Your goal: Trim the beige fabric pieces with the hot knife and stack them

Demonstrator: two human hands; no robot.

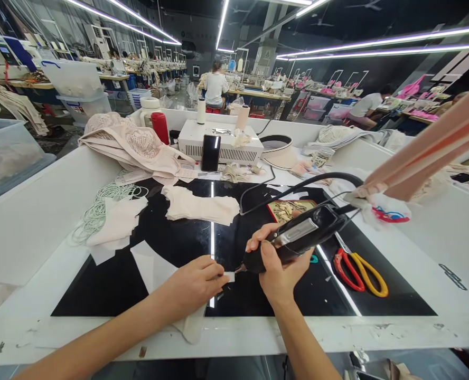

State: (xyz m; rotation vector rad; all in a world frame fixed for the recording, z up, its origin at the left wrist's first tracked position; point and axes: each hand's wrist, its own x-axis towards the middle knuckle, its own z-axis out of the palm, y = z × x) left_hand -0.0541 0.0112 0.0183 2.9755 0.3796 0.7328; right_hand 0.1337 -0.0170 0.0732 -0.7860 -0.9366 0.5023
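My right hand [278,266] is wrapped round a black corded handheld tool [298,235] with a silver plate on its side. The tool's narrow metal tip [240,268] points left and meets, or nearly meets, a small white strip [229,276]. Pinched in the fingers of my left hand [205,279], that strip sticks out to the right. Pale fabric [193,324] hangs below my left hand over the black mat's front edge; whether it joins the strip is hidden. Both hands are low over the glossy black mat [171,301].
Right of the tool lie red-and-yellow scissors [357,272] and a tray of small metal parts [285,211]. Cut cream pieces [203,207] are stacked behind my hands. Green cord [108,206] lies left. A phone [210,153] leans against a white box [190,137]. Pink fabric [428,142] hangs at right.
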